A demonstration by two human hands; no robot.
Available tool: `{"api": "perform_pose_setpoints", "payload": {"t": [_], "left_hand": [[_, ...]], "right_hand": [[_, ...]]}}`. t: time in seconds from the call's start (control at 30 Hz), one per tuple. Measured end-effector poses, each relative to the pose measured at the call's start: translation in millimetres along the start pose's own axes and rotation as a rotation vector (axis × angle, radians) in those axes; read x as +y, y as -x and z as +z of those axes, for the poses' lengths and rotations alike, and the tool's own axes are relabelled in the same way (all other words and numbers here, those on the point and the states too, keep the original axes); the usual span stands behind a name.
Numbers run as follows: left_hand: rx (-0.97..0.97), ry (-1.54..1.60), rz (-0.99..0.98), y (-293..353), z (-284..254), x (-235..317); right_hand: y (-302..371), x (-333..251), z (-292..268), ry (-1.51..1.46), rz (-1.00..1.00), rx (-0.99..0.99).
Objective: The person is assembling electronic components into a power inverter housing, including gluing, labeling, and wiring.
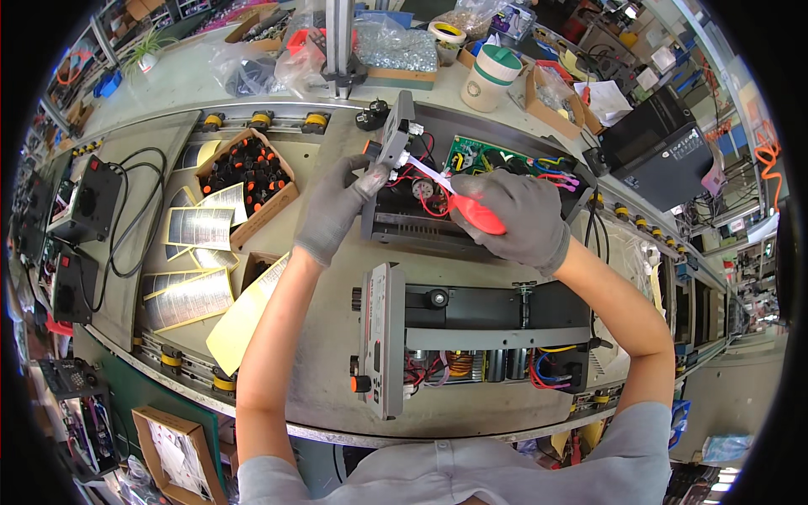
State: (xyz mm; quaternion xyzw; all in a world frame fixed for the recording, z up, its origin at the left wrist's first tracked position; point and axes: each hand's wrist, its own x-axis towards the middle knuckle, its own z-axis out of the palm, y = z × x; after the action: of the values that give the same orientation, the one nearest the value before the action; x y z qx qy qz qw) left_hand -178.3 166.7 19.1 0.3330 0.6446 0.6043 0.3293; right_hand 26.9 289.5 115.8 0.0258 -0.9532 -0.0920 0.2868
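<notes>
My left hand (330, 212), in a grey glove, grips the grey front panel (399, 122) of an open electronic unit. Its fingers are wrapped around the panel's lower end, beside a black-and-orange knob (371, 148). In my gloved right hand (522, 217) is a red-handled driver (480, 216), its pale shaft slanting up-left to the panel's inner side; the exact tip contact is hard to see. Behind the hands, the unit's black housing (412, 229) shows a green circuit board (484, 155) and red wires. Nearer me lies a second open unit (497, 338) with a grey front panel.
At left, a cardboard box (268, 209) holds black-and-orange knobs, with printed yellow-edged sheets (200, 229) around it. Finished-looking black units (86, 202) with cables stand farther left. A lidded cup (491, 77) and a box of small parts (396, 50) sit beyond the bench rail.
</notes>
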Motion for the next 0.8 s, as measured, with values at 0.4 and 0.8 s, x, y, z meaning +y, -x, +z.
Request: {"api": "perform_pose_setpoints", "payload": {"t": [0.4, 0.8], "left_hand": [[-0.022, -0.01, 0.014, -4.0, -5.0, -4.6], [-0.039, 0.056, 0.002, -5.2, -2.9, 0.8]], "right_hand": [[-27.4, -13.9, -36.3, -0.472, 0.423, 0.369], [-45.4, -18.7, 8.8, -0.33, 0.227, 0.094]]}}
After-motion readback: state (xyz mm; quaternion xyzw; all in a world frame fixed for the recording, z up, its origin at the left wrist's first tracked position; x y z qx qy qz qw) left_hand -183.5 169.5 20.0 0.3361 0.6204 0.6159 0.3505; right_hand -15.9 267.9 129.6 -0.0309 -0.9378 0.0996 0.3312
